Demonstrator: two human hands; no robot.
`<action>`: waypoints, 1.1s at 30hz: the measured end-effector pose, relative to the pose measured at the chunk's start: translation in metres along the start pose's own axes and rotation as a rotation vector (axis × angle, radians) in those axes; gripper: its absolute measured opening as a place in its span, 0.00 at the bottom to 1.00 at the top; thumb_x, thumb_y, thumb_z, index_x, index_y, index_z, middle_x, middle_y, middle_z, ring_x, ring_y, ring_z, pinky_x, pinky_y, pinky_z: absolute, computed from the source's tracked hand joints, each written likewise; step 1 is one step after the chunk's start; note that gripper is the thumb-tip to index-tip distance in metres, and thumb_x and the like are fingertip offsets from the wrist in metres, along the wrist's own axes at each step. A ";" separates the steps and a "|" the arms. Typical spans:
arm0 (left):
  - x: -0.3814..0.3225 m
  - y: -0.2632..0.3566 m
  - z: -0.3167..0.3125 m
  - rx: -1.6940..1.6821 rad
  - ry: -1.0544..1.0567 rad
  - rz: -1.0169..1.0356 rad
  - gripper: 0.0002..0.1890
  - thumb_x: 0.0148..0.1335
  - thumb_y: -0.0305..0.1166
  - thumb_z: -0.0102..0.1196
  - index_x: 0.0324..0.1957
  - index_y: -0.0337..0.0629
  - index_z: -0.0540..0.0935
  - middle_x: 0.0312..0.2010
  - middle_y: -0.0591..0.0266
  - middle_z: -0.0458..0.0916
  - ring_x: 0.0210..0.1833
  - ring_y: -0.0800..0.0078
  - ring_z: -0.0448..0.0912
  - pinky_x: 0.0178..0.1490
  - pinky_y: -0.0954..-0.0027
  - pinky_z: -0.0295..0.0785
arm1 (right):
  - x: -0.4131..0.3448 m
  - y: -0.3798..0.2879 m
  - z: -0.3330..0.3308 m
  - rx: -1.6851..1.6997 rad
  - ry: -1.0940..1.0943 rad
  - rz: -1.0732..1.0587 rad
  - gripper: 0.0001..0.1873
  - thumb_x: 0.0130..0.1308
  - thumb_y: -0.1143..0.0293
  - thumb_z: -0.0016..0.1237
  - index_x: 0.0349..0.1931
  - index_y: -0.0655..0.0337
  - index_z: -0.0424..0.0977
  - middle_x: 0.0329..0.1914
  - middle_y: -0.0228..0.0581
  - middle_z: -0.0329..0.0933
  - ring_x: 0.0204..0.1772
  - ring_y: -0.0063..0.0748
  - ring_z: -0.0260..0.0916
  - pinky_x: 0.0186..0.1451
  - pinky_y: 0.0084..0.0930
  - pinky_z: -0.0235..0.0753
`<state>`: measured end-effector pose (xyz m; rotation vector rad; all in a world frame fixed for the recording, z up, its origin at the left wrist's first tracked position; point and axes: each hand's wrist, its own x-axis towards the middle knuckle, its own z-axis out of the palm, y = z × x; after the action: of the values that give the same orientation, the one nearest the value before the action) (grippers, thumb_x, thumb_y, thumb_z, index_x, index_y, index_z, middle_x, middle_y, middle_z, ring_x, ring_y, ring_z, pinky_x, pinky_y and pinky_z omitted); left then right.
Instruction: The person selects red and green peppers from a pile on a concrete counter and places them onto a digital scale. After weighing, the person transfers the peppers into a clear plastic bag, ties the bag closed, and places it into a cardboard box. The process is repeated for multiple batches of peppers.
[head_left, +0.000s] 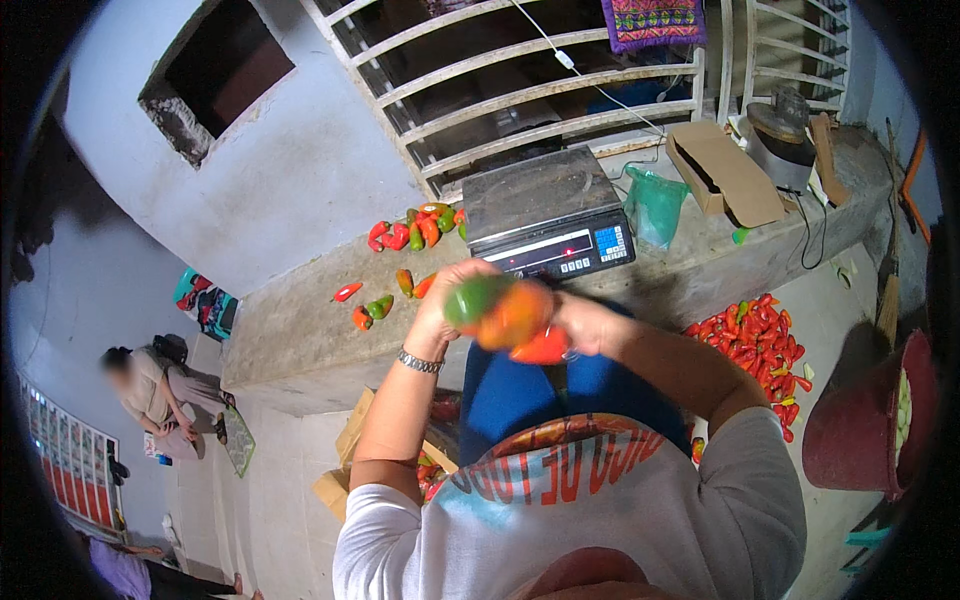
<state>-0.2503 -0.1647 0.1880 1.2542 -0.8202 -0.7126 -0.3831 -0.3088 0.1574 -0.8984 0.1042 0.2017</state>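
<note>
Both my hands are raised in front of a digital scale (541, 202), above my lap. My left hand (450, 296) holds a blurred bunch of green and orange peppers (499, 309) from its left side. My right hand (589, 324) grips the bunch's other side, next to a red-orange pepper (541, 346). Which pepper each set of fingers grips is partly hidden by blur. Several red and green peppers (420, 227) lie on the concrete ledge (300, 330) left of the scale, and a few more lie nearer its front edge.
A green plastic bag (654, 206) and an opened cardboard box (724, 176) stand right of the scale. A heap of red peppers (757, 345) covers floor at right, beside a dark red bucket (862, 420). A cardboard box (334, 487) holds peppers at lower left. A person (154, 401) sits at far left.
</note>
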 end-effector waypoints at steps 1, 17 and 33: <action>0.002 0.008 0.015 0.388 0.016 -0.118 0.06 0.56 0.30 0.55 0.29 0.37 0.78 0.24 0.69 0.77 0.27 0.83 0.73 0.32 0.78 0.69 | 0.015 -0.001 -0.037 -0.048 -0.097 0.030 0.10 0.63 0.64 0.42 0.37 0.60 0.69 0.28 0.33 0.73 0.28 0.22 0.71 0.24 0.18 0.69; 0.045 -0.050 0.000 0.941 0.395 0.107 0.10 0.58 0.29 0.47 0.23 0.34 0.73 0.14 0.57 0.74 0.18 0.80 0.73 0.24 0.74 0.67 | 0.036 -0.061 0.002 -1.967 0.423 -0.541 0.10 0.53 0.65 0.48 0.29 0.62 0.72 0.25 0.47 0.74 0.30 0.49 0.73 0.31 0.40 0.71; 0.012 -0.011 -0.003 0.126 0.039 0.225 0.03 0.51 0.24 0.57 0.29 0.36 0.79 0.33 0.60 0.78 0.36 0.75 0.75 0.44 0.74 0.69 | 0.042 -0.021 -0.054 -0.136 -0.308 -0.390 0.08 0.61 0.67 0.45 0.35 0.61 0.69 0.25 0.25 0.68 0.25 0.14 0.63 0.28 0.12 0.61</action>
<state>-0.2413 -0.1754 0.1787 1.2600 -0.9684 -0.4592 -0.3379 -0.3584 0.1329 -0.9945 -0.3722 -0.0189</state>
